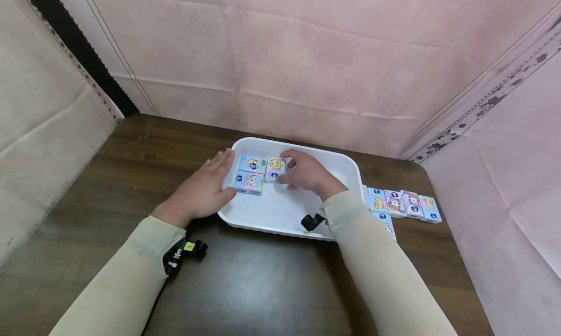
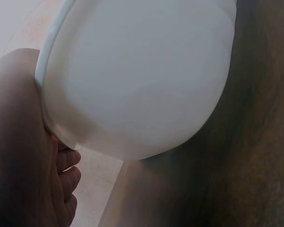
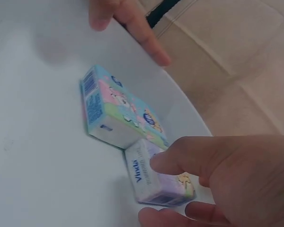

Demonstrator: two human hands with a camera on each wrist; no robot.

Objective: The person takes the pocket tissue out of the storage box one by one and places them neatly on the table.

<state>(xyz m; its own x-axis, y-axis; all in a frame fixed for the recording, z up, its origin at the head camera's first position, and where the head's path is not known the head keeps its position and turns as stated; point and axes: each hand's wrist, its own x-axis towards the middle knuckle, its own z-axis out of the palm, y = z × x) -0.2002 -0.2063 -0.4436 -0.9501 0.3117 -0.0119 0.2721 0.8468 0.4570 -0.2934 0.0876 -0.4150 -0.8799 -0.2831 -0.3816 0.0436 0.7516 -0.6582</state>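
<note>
My left hand (image 1: 205,187) lies along the left rim of a white plastic tray (image 1: 289,214), fingers straight and thumb at the near corner. Inside the tray, two blue tissue packs (image 1: 249,181) sit one behind the other at the left end. Right beside them is a purple-and-yellow tissue pack (image 3: 141,172), marked Vinda on its side. Around that pack's right end is my right hand (image 1: 308,174), its thumb at the near corner and index finger at the far corner. In the right wrist view the thumb overlaps the pack, while the other fingers stand apart from it.
To the tray's right, several more tissue packs (image 1: 394,203) lie in a row, with another blue pack (image 1: 384,223) nearer, partly behind the right sleeve. Everything stands on a dark wooden table (image 1: 258,282). Pale cloth walls (image 1: 307,58) enclose its back and sides.
</note>
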